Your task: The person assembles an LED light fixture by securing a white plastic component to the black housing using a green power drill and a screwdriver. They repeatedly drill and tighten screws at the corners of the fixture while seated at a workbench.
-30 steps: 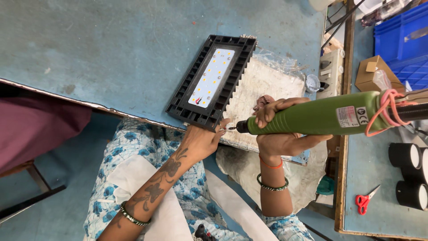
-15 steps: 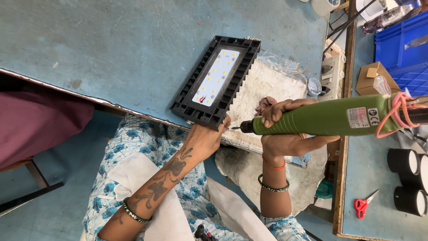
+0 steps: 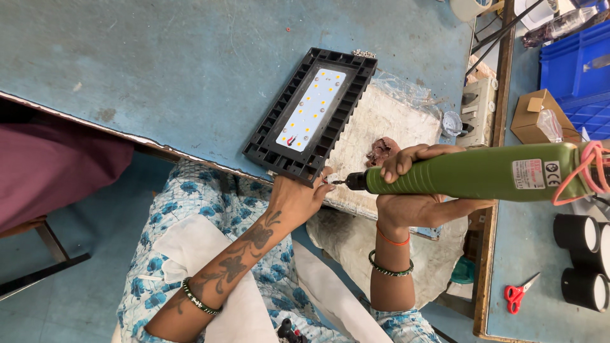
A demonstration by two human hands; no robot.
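A black ribbed lamp housing [image 3: 279, 136] with a white LED board [image 3: 312, 108] lies at an angle on the blue-green table [image 3: 159, 70]. My left hand [image 3: 295, 195] rests at its near corner, fingers pinched at the tip of the tool. My right hand [image 3: 416, 184] grips a green electric screwdriver [image 3: 476, 173], held level, its bit pointing left at my left fingertips. A pink cord loops at the tool's rear end.
A white foam pad [image 3: 381, 133] lies beneath the housing's right side. A second table at the right holds red scissors [image 3: 518, 293], black cylinders [image 3: 581, 257], a cardboard box [image 3: 537, 117] and blue bins [image 3: 575, 60]. A maroon cloth [image 3: 57, 165] sits left.
The housing and both hands sit slightly lower right in view than before. The screwdriver stays in my right hand with its tip at my left fingers.
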